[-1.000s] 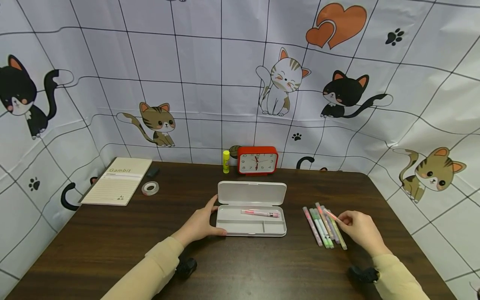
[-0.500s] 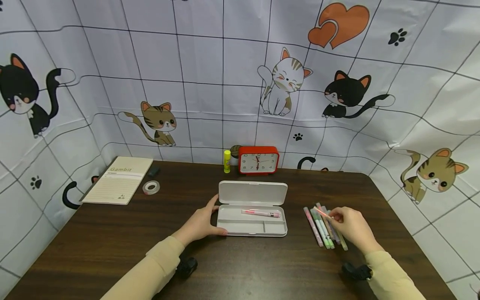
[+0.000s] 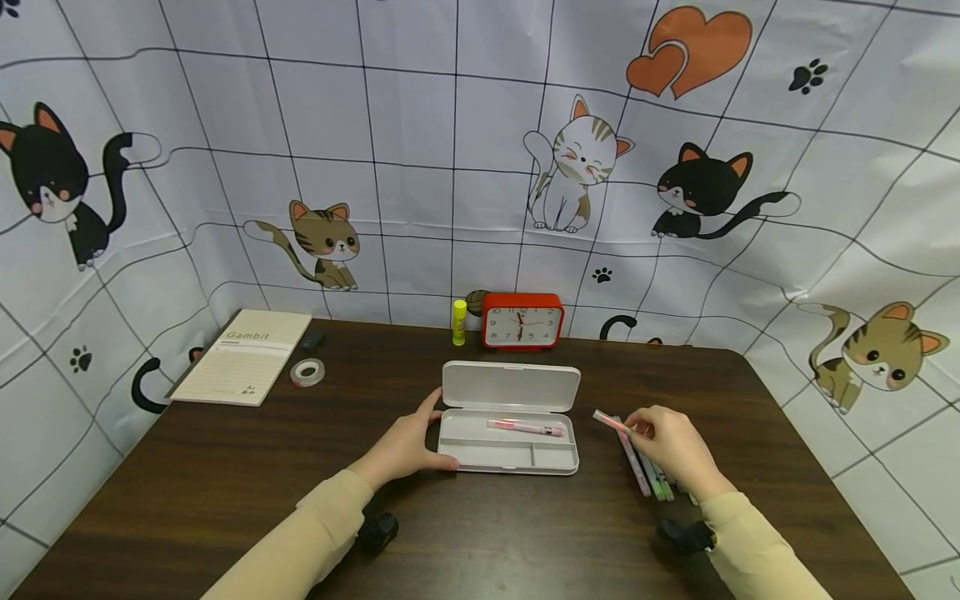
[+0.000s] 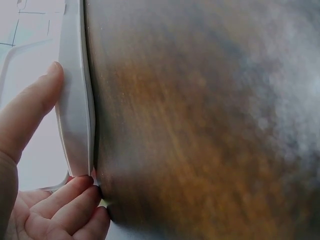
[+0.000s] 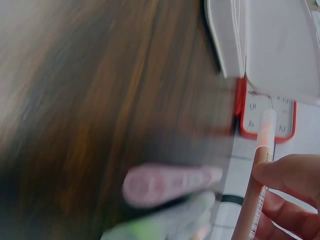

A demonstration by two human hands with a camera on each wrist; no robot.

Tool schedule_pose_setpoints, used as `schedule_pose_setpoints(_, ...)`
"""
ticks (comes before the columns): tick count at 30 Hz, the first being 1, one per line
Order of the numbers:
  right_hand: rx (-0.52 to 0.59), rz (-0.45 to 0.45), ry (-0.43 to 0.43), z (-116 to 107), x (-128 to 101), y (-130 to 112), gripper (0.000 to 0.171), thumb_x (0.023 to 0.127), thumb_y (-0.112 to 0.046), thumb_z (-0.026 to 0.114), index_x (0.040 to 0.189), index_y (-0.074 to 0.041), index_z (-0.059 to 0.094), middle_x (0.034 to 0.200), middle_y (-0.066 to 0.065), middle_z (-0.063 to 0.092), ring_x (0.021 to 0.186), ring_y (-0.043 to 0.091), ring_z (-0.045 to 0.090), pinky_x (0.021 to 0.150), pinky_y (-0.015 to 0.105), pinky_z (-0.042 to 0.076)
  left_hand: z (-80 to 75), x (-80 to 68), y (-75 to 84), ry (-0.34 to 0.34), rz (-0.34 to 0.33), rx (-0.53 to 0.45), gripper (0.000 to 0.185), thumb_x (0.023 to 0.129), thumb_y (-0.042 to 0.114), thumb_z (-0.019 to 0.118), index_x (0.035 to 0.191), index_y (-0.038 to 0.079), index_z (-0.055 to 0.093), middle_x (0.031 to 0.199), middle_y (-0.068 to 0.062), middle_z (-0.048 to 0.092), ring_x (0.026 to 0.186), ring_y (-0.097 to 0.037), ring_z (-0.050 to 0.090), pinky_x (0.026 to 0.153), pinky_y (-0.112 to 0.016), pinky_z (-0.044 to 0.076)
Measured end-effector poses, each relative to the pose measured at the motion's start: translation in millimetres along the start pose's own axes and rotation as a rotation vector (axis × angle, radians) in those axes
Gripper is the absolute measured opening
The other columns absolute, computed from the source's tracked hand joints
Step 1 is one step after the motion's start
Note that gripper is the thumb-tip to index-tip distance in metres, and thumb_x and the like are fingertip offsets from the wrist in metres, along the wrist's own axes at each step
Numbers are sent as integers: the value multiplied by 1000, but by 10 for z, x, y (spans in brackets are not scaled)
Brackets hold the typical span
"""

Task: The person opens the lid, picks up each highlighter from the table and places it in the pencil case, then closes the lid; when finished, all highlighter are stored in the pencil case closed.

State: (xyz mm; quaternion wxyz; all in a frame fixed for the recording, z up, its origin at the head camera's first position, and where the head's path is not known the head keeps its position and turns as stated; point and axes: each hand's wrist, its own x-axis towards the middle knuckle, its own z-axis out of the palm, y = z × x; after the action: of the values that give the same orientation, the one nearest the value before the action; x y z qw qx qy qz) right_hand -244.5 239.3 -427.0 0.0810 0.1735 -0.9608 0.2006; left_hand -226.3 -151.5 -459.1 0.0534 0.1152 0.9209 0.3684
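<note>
A white pencil case (image 3: 487,457) lies with its lid raised, a pink pen (image 3: 525,427) in its long rear compartment. My left hand (image 3: 405,446) grips the case's left end, thumb at the front corner and index finger at the back; in the left wrist view the other fingers curl against the end wall (image 4: 77,145). My right hand (image 3: 671,442) pinches an orange-pink pen with a clear cap (image 5: 256,187) between thumb and fingers, above several pens (image 3: 637,471) on the table. The right hand partly hides those pens.
Behind the case a red clock (image 3: 522,321) and a yellow glue stick (image 3: 459,323) stand near the table's back edge. A notebook (image 3: 243,358), a roll of tape (image 3: 307,372) and a small dark object (image 3: 312,339) lie at the back left.
My right hand has lifted the orange-pink pen off the group and carried it left towards the case. The left hand has kept its hold on the case.
</note>
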Motion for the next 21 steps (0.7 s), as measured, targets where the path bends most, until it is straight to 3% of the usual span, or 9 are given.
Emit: schedule_pose_setpoints(21,16,-120,-9,363,283,-519,7,78,-10,76,84,-12,73,72,-6,57,65,9,49,59,27,43,-5,5,-6,-7,1,4,118,65,39,87,151,3,14,137,-17,52,127,-36,46,103,-51,37)
